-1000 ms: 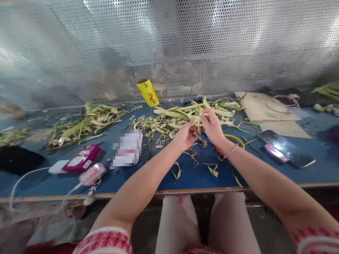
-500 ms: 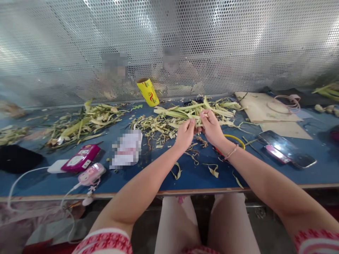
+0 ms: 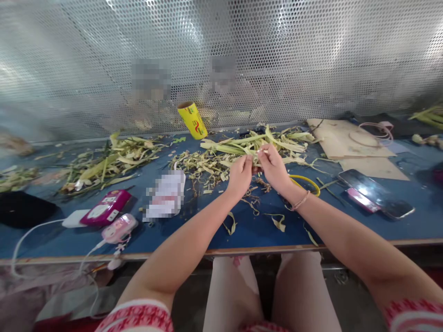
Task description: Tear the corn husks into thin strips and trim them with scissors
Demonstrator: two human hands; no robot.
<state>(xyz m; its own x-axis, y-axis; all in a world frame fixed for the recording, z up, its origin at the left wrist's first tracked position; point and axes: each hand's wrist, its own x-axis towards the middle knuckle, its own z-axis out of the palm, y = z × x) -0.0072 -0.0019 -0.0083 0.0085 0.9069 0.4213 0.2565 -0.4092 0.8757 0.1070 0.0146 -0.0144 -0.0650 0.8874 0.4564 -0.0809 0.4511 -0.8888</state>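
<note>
My left hand [image 3: 241,171] and my right hand [image 3: 274,166] are close together above the middle of the blue table. Both sets of fingers pinch a pale green plant strip [image 3: 255,158], mostly hidden by the fingertips. Just behind my hands lies a loose bundle of long pale green leaves and stalks [image 3: 228,147]. Small curled plant scraps [image 3: 197,165] are spread to the left of the fingers. Beside my right wrist, a yellow ring-shaped thing [image 3: 309,183] is partly covered by the arm.
A yellow tube [image 3: 193,121] leans at the perforated metal wall. Another leaf heap [image 3: 114,161] lies left. A magenta device [image 3: 106,207], a pink charger-like gadget [image 3: 119,228] and cables sit front left. At right are a phone [image 3: 367,189] and cardboard [image 3: 346,138].
My right hand has shifted slightly left and down, and its fingertips have moved on the plant strip. The left hand stays almost in place, and the things on the table have not moved.
</note>
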